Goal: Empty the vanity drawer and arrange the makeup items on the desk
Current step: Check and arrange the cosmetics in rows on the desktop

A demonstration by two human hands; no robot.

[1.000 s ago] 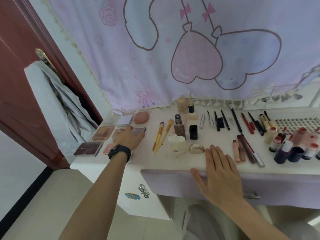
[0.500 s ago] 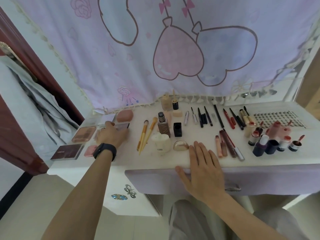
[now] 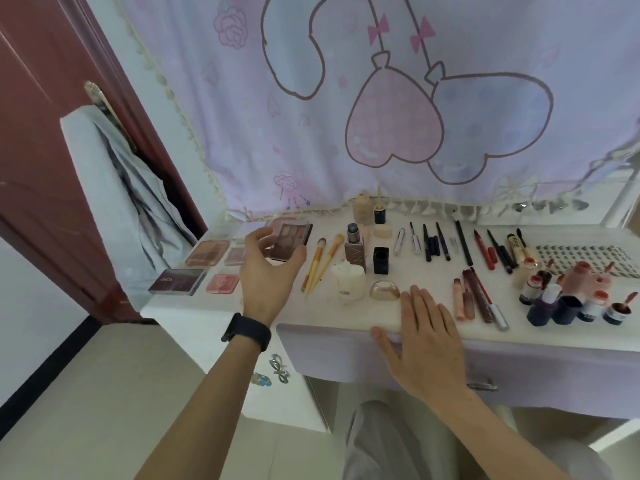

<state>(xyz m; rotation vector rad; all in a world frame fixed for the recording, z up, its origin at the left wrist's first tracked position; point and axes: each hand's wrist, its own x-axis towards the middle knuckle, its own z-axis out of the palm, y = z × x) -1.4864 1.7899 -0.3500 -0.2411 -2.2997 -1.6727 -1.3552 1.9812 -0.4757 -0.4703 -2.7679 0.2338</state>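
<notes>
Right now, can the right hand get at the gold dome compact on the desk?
Probably yes: the right hand lies flat, holding nothing, and the gold dome compact sits just left of its fingertips with only bare desktop between them.

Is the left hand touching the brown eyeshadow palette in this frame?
Touching. The head view shows the left hand gripping the eyeshadow palette, with the thumb on its right edge and the fingers curled round its left edge.

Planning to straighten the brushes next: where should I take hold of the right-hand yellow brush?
Pinch the yellow brush mid-handle from above: it lies flat, bristles pointing away, the other brush close on its left, the white jar on its right.
</notes>
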